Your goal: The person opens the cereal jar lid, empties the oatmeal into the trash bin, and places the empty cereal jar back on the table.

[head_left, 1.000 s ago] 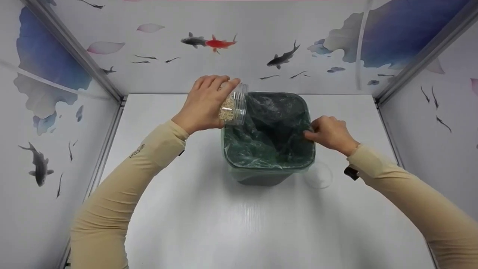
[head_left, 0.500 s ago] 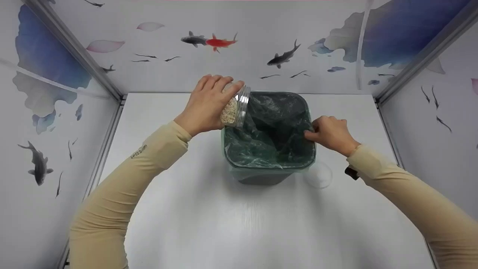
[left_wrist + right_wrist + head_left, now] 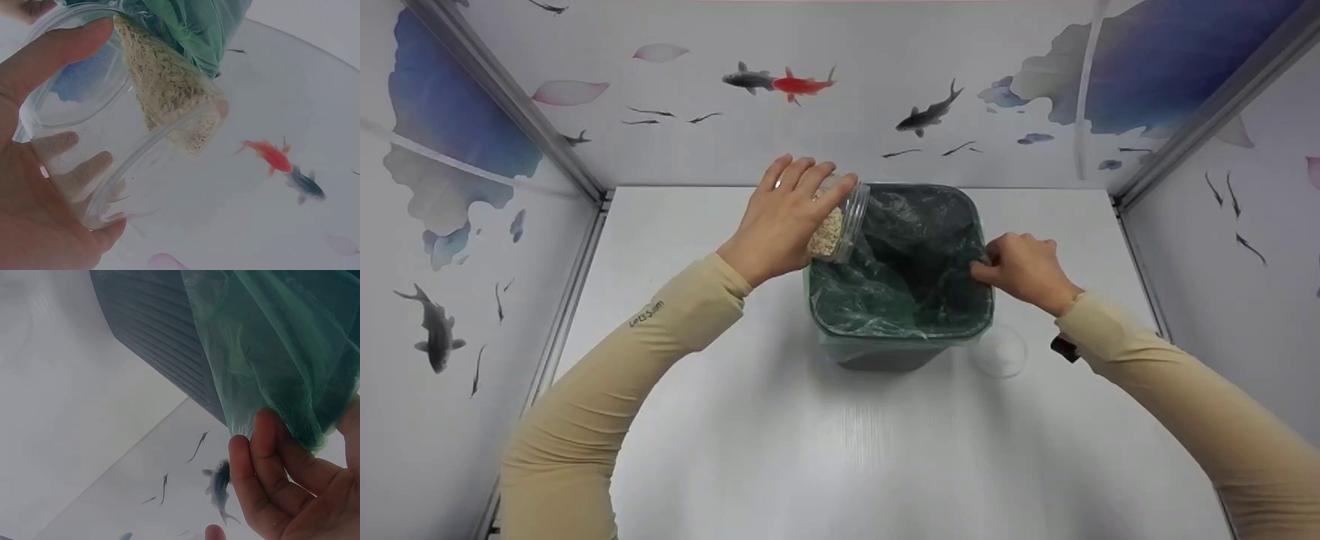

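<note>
liner [image 3: 862,304] green, bin [image 3: 154,332] dark grey ribbed, grains [image 3: 163,81] tan, sleeves [image 3: 577,420] beige. head view: red fish print [image 3: 802,85] 12 o'clock, blue blotch [image 3: 1177,67] 2 o'clock.

Here's the jar [image 3: 855,217]: clear, wide-mouthed, w/ ridged neck, tipped on its side over the bin's L rim, open mouth facing R twd the middle; contact w/ the rim, can't tell. Inside, the grain [image 3: 166,84], pale beige, approx oat-like, lies in a slope along the low side, base up to nr the mouth. The bin [image 3: 152,326]: dk grey, squarish w/ rounded corners, ribbed wall, upright on the desk [image 3: 855,457]. And the bag [image 3: 870,307], thin see-thru green, lines it, crinkled, folded out over the rim.
</note>
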A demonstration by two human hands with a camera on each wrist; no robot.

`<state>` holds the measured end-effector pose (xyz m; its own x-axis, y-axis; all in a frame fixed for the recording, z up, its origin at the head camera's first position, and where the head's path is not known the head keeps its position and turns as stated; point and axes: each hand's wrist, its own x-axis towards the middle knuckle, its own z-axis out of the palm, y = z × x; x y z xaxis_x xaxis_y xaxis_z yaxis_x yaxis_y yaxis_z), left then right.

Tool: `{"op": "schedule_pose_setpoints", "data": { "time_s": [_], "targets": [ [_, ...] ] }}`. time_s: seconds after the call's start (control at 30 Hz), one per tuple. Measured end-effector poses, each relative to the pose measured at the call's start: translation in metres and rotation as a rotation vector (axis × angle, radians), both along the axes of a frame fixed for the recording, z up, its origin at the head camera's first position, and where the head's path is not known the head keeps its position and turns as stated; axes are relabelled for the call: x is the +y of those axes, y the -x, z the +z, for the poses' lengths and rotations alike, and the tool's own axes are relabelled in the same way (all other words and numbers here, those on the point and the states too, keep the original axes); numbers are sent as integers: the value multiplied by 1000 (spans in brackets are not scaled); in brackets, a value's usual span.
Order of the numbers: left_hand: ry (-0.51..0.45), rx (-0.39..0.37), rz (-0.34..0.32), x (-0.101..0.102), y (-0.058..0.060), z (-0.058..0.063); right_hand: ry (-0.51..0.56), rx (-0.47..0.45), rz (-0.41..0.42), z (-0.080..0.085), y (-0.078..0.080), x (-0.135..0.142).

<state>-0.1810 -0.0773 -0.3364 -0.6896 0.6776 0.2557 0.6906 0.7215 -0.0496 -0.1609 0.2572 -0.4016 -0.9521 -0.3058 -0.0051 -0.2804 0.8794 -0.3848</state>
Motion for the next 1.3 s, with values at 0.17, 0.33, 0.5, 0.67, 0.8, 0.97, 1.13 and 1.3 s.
{"op": "schedule_pose_setpoints", "data": {
  "time_s": [0.17, 0.33, 0.5, 0.67, 0.8, 0.97, 1.13, 1.3],
  "targets": [
    [20, -1, 7, 1, -2, -1, -5, 12, -2, -1, 0, 0],
    [51, 2, 20, 2, -4, -1, -6, 7, -9, 0, 0, 0],
    [48, 26, 19, 3, -4, -2, -14, 0, -15, -1, 0, 0],
    [34, 39, 9, 6, -4, -2, -11, -15, -24, -1, 0, 0],
    [24, 36, 2, 8, -3, -1, 1, -20, -27, -2, 0, 0],
    [17, 41, -7, 11, -2, 1, 10, -16, -22, -1, 1, 0],
    [22, 60, -15, 13, -2, -1, 2, -3, -17, -2, 2, 0],
    [42, 81, -18, 14, -2, -4, 5, -14, -28, -4, 1, 1]
  ]
}}
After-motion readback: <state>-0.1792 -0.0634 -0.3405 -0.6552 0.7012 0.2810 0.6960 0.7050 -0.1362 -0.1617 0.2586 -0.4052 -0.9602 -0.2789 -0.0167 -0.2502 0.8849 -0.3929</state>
